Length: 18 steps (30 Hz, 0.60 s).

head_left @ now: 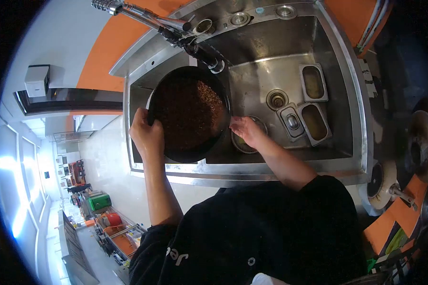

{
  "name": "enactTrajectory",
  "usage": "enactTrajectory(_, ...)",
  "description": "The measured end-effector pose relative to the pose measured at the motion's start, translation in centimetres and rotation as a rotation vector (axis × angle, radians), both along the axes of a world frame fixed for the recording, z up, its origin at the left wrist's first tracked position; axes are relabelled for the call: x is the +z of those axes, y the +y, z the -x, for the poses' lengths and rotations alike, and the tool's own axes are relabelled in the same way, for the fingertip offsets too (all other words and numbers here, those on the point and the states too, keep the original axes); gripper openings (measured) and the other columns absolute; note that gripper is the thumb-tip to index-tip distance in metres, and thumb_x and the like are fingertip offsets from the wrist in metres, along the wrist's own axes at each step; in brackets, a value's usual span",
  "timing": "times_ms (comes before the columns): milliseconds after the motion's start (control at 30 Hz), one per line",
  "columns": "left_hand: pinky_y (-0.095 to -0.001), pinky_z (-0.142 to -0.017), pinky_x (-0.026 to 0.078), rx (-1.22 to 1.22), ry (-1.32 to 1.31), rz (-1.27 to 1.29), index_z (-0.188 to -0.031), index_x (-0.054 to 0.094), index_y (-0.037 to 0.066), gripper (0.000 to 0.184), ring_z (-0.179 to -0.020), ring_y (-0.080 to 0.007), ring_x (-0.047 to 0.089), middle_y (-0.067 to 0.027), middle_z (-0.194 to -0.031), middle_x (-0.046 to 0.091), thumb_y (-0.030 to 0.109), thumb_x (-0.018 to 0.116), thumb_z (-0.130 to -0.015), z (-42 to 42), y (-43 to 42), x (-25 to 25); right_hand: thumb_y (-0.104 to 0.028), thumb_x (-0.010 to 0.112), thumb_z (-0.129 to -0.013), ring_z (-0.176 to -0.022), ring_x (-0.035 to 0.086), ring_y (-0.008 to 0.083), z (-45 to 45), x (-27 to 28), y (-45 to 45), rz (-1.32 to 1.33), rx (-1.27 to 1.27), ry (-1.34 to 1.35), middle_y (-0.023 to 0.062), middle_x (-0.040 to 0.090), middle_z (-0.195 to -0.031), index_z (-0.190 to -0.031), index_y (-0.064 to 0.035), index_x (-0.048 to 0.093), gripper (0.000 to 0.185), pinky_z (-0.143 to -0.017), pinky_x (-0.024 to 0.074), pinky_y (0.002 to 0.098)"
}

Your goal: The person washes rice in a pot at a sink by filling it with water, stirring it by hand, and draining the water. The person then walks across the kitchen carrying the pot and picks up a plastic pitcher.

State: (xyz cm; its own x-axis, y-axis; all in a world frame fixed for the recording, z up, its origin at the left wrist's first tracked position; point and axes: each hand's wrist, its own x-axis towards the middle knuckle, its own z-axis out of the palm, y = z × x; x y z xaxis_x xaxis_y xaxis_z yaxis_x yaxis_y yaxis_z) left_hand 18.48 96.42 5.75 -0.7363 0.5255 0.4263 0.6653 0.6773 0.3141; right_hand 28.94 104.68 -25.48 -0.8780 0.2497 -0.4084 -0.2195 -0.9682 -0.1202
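A large round black pan (188,154) is over the left part of the steel sink. Inside it are dark reddish-brown contents (185,114), with lighter grainy bits near the upper right; what they are I cannot make out. My left hand (147,135) grips the pan's left rim, thumb on top and the other fingers mostly hidden. On the opposite side, my right hand (246,132) has its fingers curled at the right rim, some fingertips hidden by the edge. Below that hand, a round metal bowl (262,124) sits in the right basin.
In the right basin (257,76) are several small rectangular steel containers (314,83), a metal lid (291,121) and a drain (277,99). A faucet (202,54) reaches over the sink's back, close to the pan's far edge. Stove burners (375,180) stand at the right.
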Motion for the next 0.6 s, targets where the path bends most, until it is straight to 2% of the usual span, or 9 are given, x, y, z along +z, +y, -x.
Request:
enactTrajectory(67, -0.0353, -0.06, 0.044, 0.015, -0.007, 0.013, -0.076, 0.05, -0.003, 0.015, -0.065, -0.0365, 0.056, -0.0203, -0.067, 0.055, -0.004, 0.049, -0.061, -0.1, 0.0, 0.0, -0.022, 0.041, -0.087, -0.084, 0.056, 0.0217, -0.3, 0.8, -0.1, -0.011, -0.014, 0.01, 0.008, 0.059, -0.087, -0.096, -0.0042, 0.055, 0.024, -0.082, 0.0444, 0.0343)
enactTrajectory(167, -0.0361, -0.061, 0.044, 0.018, 0.029, 0.021, -0.076, 0.049, -0.002, 0.015, -0.067, -0.0386, 0.055, -0.0204, -0.067, 0.054, -0.004, 0.049, -0.061, 0.5, -0.3, -0.8, -0.023, 0.041, -0.088, -0.079, 0.056, 0.0213, -0.6, 1.2, 0.1, -0.001, 0.109, -0.091, 0.0071, 0.058, -0.082, -0.094, -0.0046, 0.056, 0.024, -0.077, 0.0464, 0.0349)
enactTrajectory(367, -0.0359, -0.062, 0.044, 0.056, 0.009, 0.02, -0.076, 0.049, -0.001, 0.015, -0.069, -0.0391, 0.055, -0.0202, -0.068, 0.054, -0.003, 0.05, -0.061, -0.4, 0.2, -0.4, -0.026, 0.042, -0.09, -0.074, 0.055, 0.0191, -0.1, -0.6, -0.9, -0.108, 0.117, 0.012, 0.0057, 0.057, -0.084, -0.09, -0.0062, 0.055, 0.024, -0.069, 0.0468, 0.0348)
enactTrajectory(567, -0.0343, -0.059, 0.043, 0.069, 0.062, -0.025, -0.075, 0.048, -0.001, 0.015, -0.064, -0.0376, 0.054, -0.0194, -0.066, 0.053, -0.004, 0.05, -0.061, -0.6, 0.1, -0.7, -0.024, 0.044, -0.089, -0.074, 0.054, 0.0181, 0.1, 2.2, -0.3, -0.026, 0.075, 0.022, 0.0029, 0.056, -0.082, -0.091, -0.0084, 0.055, 0.019, -0.071, 0.0451, 0.0335)
enactTrajectory(600, -0.0332, -0.058, 0.042, 0.08, 0.044, -0.027, -0.075, 0.048, -0.001, 0.014, -0.061, -0.0349, 0.053, -0.0178, -0.064, 0.052, -0.004, 0.05, -0.061, -0.2, -0.1, -0.8, -0.025, 0.045, -0.088, -0.076, 0.055, 0.0189, 0.4, 2.5, 0.2, 0.0, 0.091, 0.092, 0.004, 0.057, -0.084, -0.091, -0.0078, 0.055, 0.02, -0.073, 0.045, 0.0342)
